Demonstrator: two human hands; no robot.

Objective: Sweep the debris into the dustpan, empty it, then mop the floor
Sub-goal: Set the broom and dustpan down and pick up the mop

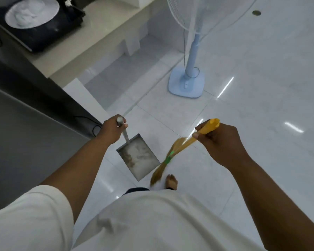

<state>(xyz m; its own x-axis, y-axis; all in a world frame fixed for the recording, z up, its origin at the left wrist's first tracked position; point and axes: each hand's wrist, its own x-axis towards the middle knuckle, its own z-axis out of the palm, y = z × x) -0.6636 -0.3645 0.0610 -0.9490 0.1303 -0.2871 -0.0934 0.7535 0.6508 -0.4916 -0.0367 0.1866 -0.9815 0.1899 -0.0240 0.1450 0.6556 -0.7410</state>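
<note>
Grey dust (130,158) sits in the metal dustpan (145,165) that the left hand (111,132) grips by its handle, the right hand (219,140) clenching the blurred broom (172,154); emptying it, carried level, probably comes next.

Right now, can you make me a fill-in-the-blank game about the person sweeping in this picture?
1. The left hand grips the handle of the metal ____.
2. The right hand holds a broom whose handle is ____.
3. The band round the broom's bristles is ____.
4. Standing on the tiled floor on a pale blue base is a ____.
Missing words: dustpan, yellow, green, fan.
</note>
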